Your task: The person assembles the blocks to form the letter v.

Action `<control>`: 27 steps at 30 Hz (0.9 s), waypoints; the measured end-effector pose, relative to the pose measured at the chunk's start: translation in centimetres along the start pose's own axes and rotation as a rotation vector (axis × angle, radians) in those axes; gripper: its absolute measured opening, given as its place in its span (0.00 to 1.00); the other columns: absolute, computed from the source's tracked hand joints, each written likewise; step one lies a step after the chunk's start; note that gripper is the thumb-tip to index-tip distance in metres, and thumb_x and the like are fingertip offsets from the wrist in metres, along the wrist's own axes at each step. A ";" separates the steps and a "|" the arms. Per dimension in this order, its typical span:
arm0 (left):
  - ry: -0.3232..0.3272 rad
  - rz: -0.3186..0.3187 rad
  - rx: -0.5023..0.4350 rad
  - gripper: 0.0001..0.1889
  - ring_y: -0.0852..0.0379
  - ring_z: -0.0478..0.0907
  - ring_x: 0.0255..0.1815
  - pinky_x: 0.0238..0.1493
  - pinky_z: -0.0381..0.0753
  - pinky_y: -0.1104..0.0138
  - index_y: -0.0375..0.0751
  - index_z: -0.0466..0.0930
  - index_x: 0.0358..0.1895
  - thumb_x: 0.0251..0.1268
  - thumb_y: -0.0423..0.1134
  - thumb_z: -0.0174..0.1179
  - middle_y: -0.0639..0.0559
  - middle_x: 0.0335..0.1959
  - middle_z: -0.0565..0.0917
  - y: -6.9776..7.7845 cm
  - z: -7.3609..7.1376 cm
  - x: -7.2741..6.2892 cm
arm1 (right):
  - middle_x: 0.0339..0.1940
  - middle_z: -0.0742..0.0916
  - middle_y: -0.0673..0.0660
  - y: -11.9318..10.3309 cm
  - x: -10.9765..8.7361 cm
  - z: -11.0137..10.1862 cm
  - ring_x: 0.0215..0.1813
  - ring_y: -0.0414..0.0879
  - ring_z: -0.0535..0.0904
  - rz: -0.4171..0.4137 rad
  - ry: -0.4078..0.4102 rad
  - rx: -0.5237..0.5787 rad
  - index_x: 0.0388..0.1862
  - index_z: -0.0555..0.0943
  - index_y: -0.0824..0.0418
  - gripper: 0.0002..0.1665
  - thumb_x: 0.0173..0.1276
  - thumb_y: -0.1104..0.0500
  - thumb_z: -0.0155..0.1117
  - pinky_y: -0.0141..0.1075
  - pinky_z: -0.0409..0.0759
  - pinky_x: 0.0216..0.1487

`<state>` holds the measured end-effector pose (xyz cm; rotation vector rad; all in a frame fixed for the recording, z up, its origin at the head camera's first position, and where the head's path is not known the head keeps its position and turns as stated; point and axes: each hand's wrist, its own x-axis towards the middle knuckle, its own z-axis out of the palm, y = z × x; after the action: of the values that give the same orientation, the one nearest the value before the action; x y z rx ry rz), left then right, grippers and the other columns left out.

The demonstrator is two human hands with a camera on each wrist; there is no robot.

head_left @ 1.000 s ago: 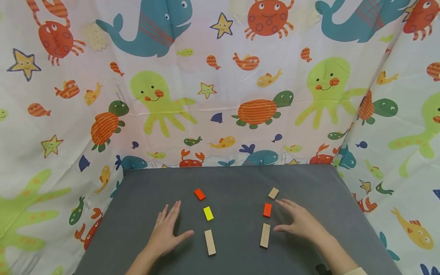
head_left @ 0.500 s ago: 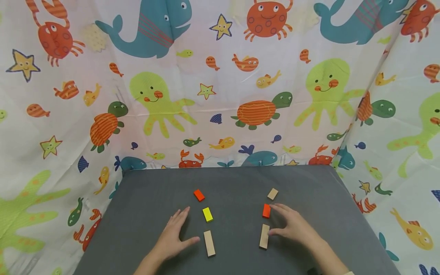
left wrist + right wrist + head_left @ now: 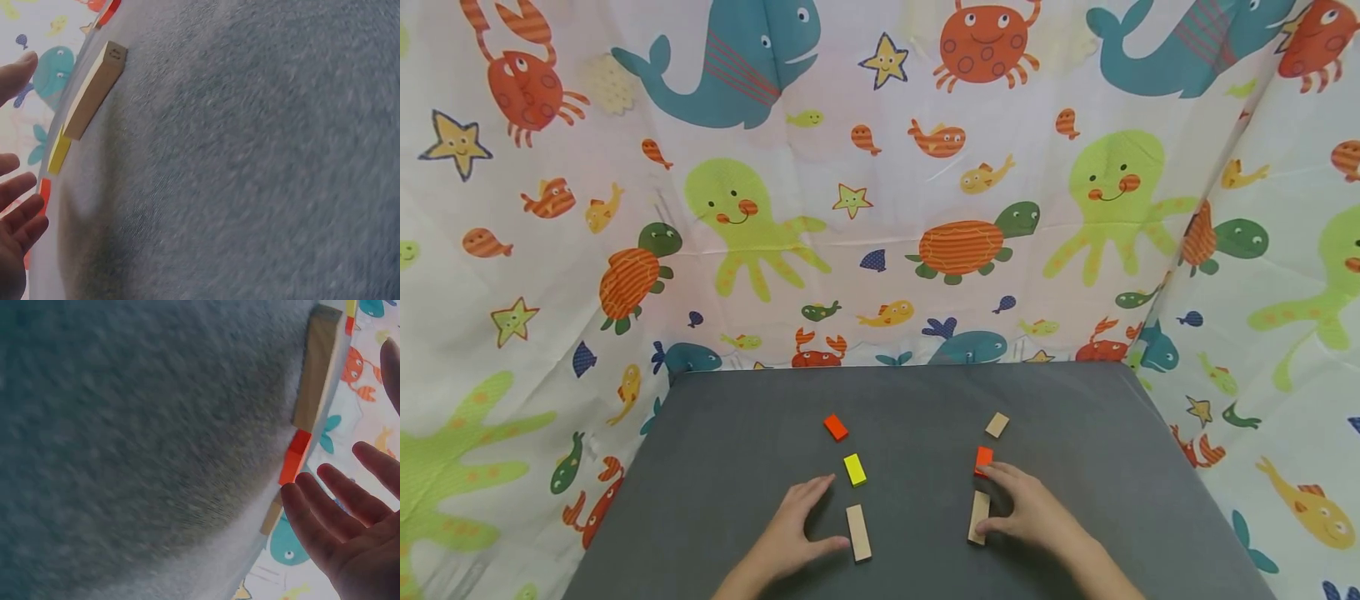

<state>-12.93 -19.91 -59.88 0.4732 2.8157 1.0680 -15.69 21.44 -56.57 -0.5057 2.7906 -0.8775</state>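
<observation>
Two rows of small blocks lie on a grey table. In the head view the left row has a red block (image 3: 836, 427), a yellow block (image 3: 854, 470) and a long wooden block (image 3: 858, 533). My left hand (image 3: 792, 533) is beside that row, fingers spread, thumb tip near the long block's left side. The right row has a short wooden block (image 3: 997, 425), an orange-red block (image 3: 983, 460) and another long wooden block (image 3: 978, 517). My right hand (image 3: 1030, 510) hovers at this row, fingertips overlapping the orange-red block and thumb overlapping the long one. Both hands hold nothing.
The grey table (image 3: 917, 400) stretches out in front, with a gap of bare cloth between the two rows. Behind and along both sides hangs a white curtain (image 3: 880, 275) printed with sea animals.
My left hand has moved right and nearer to the left row's long wooden block. My right hand has moved left and slightly closer to me, over the right row. The blocks have stayed put.
</observation>
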 end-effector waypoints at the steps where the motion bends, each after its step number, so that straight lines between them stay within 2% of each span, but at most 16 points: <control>1: -0.008 0.000 -0.009 0.51 0.44 0.66 0.70 0.65 0.70 0.39 0.48 0.65 0.76 0.49 0.66 0.73 0.47 0.72 0.71 0.1 0.1 0.0 | 0.68 0.78 0.64 0.0 -0.1 0.1 0.67 0.65 0.74 0.002 -0.005 0.004 0.70 0.76 0.59 0.57 0.42 0.36 0.84 0.63 0.73 0.64; 7: -0.092 -0.039 -0.027 0.51 0.42 0.67 0.68 0.63 0.70 0.38 0.50 0.65 0.77 0.51 0.68 0.71 0.46 0.70 0.71 0.3 0.7 0.6 | 0.67 0.78 0.65 0.2 -0.4 0.7 0.67 0.65 0.75 0.009 -0.034 0.036 0.70 0.76 0.58 0.57 0.42 0.35 0.83 0.62 0.73 0.63; 14: -0.089 0.010 0.012 0.50 0.48 0.71 0.65 0.63 0.74 0.45 0.48 0.68 0.74 0.49 0.70 0.71 0.52 0.66 0.74 0.2 1.5 0.6 | 0.65 0.79 0.64 0.3 -0.5 1.3 0.64 0.64 0.76 -0.046 -0.027 0.025 0.69 0.76 0.58 0.57 0.41 0.34 0.83 0.61 0.75 0.61; 20: -0.130 0.034 0.014 0.49 0.51 0.71 0.63 0.63 0.74 0.50 0.46 0.71 0.71 0.46 0.67 0.74 0.53 0.64 0.76 0.6 1.7 0.7 | 0.61 0.80 0.62 0.2 -0.6 1.5 0.61 0.59 0.78 -0.067 -0.023 0.006 0.69 0.76 0.61 0.57 0.42 0.36 0.84 0.58 0.77 0.59; 27: -0.205 0.002 0.017 0.46 0.52 0.69 0.61 0.61 0.74 0.50 0.50 0.73 0.69 0.43 0.63 0.77 0.57 0.60 0.74 1.0 1.7 0.8 | 0.61 0.79 0.60 -0.1 -0.6 1.8 0.62 0.58 0.76 -0.021 -0.076 0.010 0.69 0.76 0.62 0.58 0.41 0.37 0.84 0.58 0.77 0.59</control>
<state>-13.10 -17.91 -60.48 0.5526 2.6467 0.9383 -14.66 20.63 -57.96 -0.5563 2.7165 -0.8572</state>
